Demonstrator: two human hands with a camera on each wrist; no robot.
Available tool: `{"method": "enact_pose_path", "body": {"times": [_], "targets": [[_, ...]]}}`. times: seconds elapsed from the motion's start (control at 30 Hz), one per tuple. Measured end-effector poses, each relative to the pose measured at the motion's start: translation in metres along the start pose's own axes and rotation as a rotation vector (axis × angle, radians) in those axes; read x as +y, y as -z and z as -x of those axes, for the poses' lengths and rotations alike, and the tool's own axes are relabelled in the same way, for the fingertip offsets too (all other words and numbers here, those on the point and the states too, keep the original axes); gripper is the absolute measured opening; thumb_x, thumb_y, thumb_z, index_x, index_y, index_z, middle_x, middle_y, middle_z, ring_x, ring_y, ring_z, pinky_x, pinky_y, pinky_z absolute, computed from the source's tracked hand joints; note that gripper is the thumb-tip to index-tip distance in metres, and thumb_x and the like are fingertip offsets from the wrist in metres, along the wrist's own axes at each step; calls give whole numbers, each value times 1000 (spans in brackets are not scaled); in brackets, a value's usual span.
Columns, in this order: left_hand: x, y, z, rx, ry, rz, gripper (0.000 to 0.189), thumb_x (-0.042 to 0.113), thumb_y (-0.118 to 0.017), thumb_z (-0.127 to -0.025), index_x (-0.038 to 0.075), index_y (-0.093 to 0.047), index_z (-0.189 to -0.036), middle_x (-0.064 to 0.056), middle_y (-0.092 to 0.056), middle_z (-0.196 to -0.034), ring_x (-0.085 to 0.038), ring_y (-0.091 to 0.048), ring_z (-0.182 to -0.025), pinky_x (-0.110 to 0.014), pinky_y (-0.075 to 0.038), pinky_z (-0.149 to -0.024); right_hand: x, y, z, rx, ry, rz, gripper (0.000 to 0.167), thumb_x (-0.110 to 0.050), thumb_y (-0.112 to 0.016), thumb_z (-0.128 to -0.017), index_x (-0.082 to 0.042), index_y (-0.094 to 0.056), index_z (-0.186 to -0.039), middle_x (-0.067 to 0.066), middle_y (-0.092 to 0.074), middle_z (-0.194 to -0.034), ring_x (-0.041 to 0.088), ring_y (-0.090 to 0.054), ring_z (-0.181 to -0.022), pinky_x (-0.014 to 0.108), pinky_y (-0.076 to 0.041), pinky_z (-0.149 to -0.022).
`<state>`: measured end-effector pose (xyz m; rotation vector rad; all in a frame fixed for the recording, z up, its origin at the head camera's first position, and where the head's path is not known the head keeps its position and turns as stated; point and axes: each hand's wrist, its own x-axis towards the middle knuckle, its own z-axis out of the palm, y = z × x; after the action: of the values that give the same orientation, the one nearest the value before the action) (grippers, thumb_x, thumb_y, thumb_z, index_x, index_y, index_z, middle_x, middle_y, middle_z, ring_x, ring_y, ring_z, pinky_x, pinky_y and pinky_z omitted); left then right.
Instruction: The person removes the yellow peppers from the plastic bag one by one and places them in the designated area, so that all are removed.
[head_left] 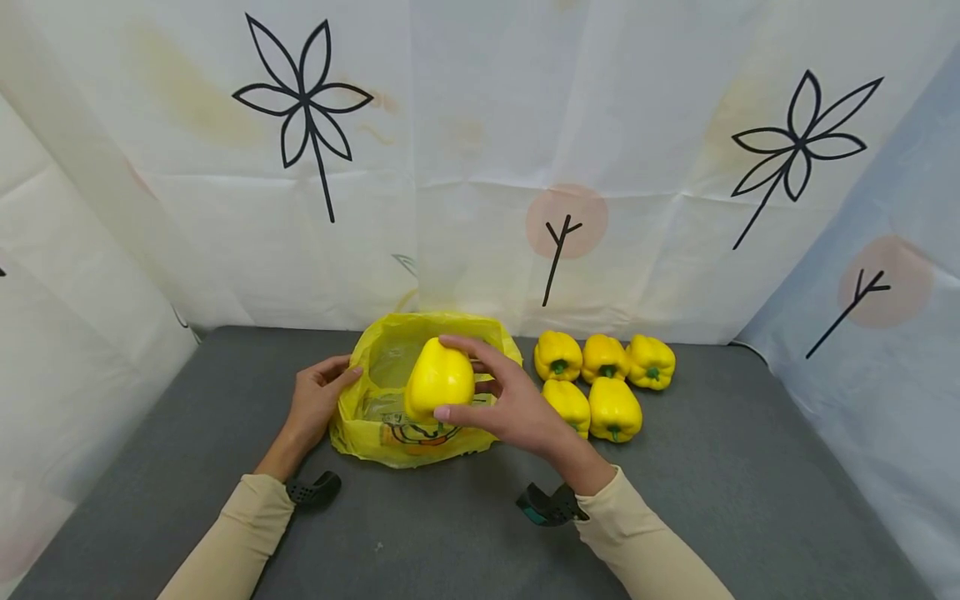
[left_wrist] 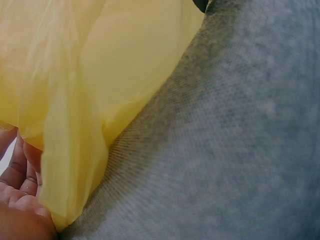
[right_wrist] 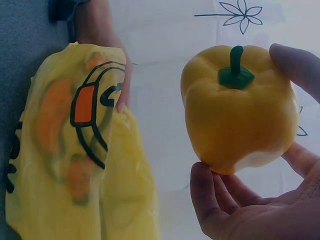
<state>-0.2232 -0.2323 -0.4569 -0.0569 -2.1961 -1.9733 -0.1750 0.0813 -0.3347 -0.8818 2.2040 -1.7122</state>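
Observation:
A yellow bell pepper (head_left: 437,385) with a green stem is gripped between the thumb and fingers of my right hand (head_left: 517,407). The pepper is held above the mouth of a yellow plastic bag (head_left: 367,440), which stands spread wide on the table. The right wrist view shows the pepper (right_wrist: 237,120) stem up, fingers beneath it and thumb at its top edge. My left hand (head_left: 313,402) pinches the bag's left rim between thumb and fingers. In the left wrist view, the bag (left_wrist: 135,45) hides part of that hand (left_wrist: 22,187).
Several more yellow bell peppers (head_left: 615,408) sit in two rows just right of the bag. The grey tabletop (head_left: 420,542) ends at a white printed curtain (head_left: 465,242) behind the bag, with more curtain on both sides. Dark bands (head_left: 551,506) circle both wrists.

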Motion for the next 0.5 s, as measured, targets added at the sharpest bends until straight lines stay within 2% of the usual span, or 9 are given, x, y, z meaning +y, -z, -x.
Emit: {"method": "enact_pose_path", "body": {"times": [0.27, 0.5], "targets": [[-1, 0, 1, -8, -6, 2, 42, 21, -66, -101, -9, -63, -130, 7, -68, -102, -8, -65, -89, -21, -56, -74, 5, 9, 16, 11, -3, 15, 71, -23, -80, -89, -31, -46, -151, -3, -44, -151, 22, -56, -123, 47, -46, -103], [0, 0, 0, -6, -6, -1, 42, 21, -66, -101, -9, -63, -130, 6, -68, -102, -8, -65, -89, -21, -56, -74, 7, 16, 29, 30, -23, 23, 72, -20, -80, -90, -32, -46, -152, -2, -41, -153, 24, -56, -122, 48, -48, -101]]}}
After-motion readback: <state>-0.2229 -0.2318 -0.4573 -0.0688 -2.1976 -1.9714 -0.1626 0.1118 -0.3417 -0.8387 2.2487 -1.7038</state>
